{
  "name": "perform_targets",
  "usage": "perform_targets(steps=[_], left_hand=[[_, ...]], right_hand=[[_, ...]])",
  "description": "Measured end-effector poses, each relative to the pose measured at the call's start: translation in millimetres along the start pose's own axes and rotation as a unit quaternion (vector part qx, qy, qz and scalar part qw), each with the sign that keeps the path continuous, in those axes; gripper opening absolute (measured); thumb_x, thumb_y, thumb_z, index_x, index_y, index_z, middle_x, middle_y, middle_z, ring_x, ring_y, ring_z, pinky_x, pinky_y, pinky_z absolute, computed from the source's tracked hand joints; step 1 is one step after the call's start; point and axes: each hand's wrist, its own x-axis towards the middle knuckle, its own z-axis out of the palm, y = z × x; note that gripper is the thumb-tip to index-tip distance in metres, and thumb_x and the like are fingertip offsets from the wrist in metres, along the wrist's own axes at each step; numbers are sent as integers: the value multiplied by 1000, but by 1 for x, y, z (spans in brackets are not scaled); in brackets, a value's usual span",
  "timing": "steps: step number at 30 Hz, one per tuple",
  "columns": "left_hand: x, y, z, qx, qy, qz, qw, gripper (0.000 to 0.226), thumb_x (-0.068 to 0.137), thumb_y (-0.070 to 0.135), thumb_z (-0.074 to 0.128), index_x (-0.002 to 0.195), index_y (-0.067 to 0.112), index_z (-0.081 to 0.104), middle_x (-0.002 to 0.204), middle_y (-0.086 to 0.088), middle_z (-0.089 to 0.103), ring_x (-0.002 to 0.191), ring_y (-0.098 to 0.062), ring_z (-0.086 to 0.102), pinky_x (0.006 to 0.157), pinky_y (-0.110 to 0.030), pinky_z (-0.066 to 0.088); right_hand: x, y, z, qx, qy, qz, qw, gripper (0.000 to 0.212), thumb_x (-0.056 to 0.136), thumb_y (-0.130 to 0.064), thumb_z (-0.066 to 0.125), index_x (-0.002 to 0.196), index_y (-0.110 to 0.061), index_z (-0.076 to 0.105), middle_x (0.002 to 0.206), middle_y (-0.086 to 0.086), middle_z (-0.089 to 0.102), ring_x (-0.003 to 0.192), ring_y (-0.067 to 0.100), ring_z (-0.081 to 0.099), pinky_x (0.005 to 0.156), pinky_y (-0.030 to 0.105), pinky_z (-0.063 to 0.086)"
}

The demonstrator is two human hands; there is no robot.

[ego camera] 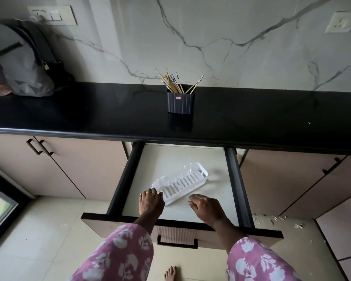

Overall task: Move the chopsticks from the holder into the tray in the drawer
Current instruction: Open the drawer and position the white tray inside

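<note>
Left hand (151, 201) curled against the white tray (180, 185) inside the open drawer (122, 179), grip unclear. Right hand (206, 207) flat, fingers together, just beside the tray. Far beyond both, chopsticks (171, 82) standing in the dark holder (180, 105); red label (178, 97) unreadable.

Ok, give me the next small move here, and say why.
Probably raise the right hand to the holder and grip a few chopsticks. All of them stand in it on the counter, the tray in the open drawer lies empty, and that hand is free while the left hand is at the tray's end.
</note>
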Motion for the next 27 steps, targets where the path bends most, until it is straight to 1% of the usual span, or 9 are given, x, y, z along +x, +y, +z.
perform_targets(steps=[5,10,13,16,18,21,22,25,27], left_hand=[[39,6,5,-25,-96,-101,990,40,95,21,38,129,3,44,136,-13,47,129,-29,40,109,-34,30],[71,16,12,-136,-195,-242,941,47,89,14,44,132,-3,37,133,-17,49,120,-31,52,100,-34,45],[88,16,21,-124,-234,-231,936,41,91,14,45,128,-3,48,131,-14,54,119,-25,55,97,-27,46],[100,14,24,-114,-260,-218,934,35,88,10,46,118,-4,58,121,-16,62,110,-26,62,82,-26,50],[106,13,24,-121,-279,-243,921,36,88,5,43,120,-7,53,113,-21,63,106,-31,63,78,-31,52],[110,13,24,-183,-266,-307,895,40,89,5,38,128,-6,40,73,-23,55,68,-33,62,57,-36,50],[112,13,24,-207,-251,-320,890,43,90,5,37,132,-4,36,73,-22,54,63,-31,59,54,-35,48],[116,11,25,-200,-215,-289,911,45,93,7,38,136,-3,31,117,-24,58,104,-36,61,82,-38,51],[117,9,25,-193,-198,-262,924,40,92,5,39,131,-5,37,126,-23,54,114,-35,55,84,-34,47]], right_hand=[[48,26,3,13,8,111,994,31,98,-32,39,119,-19,58,127,-4,61,114,18,59,84,28,49],[100,52,10,55,-20,271,961,33,96,-26,47,123,-7,51,123,12,59,115,29,56,86,36,49],[126,64,15,96,-36,335,937,35,96,-25,47,121,-1,46,125,17,53,119,33,49,87,41,47],[143,73,21,119,-51,381,915,38,97,-26,45,125,0,41,131,18,46,122,34,44,89,43,45],[150,78,26,139,-75,398,904,36,96,-21,46,125,1,42,131,20,48,122,35,46,90,41,45],[151,81,34,177,-92,415,888,30,92,-8,46,120,1,51,123,22,58,113,35,55,82,32,46],[149,80,37,192,-79,424,882,29,91,-6,46,119,1,52,119,23,60,109,36,57,78,30,45],[141,74,41,218,-31,458,861,29,88,-4,48,114,2,58,115,25,61,105,38,58,78,32,46],[133,70,42,226,-4,492,841,29,88,-5,47,112,3,60,114,27,60,105,40,57,81,36,48]])
